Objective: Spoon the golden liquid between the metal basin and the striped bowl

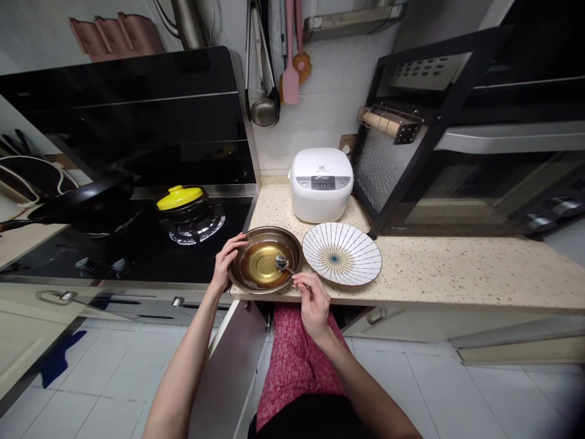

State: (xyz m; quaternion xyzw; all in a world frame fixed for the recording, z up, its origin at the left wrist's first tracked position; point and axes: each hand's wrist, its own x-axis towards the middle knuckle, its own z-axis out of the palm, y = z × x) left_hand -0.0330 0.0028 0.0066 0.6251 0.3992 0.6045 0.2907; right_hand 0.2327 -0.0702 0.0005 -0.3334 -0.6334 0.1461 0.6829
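A round metal bowl [237, 280] stands at the counter's front edge, with clear golden-brown liquid [261, 266] in it. At its left side, my left hand [225, 263] grips the rim, with the fingers laid along the top edge. My right hand [315, 305] pinches the handle of a metal spoon [281, 263]. The spoon's round end is over the right part of the bowl; whether it touches the liquid I cannot tell. Close to the bowl's right side lies a white plate [361, 262] with dark lines running out from a blue-green centre.
Behind the plate is a white rice cooker [322, 204]. To the left, a pot with a yellow lid [180, 198] and a black wok [91, 201] sit on the stove. A black rack [388, 201] with an oven borders the right. Below, a cabinet door [228, 366] hangs open.
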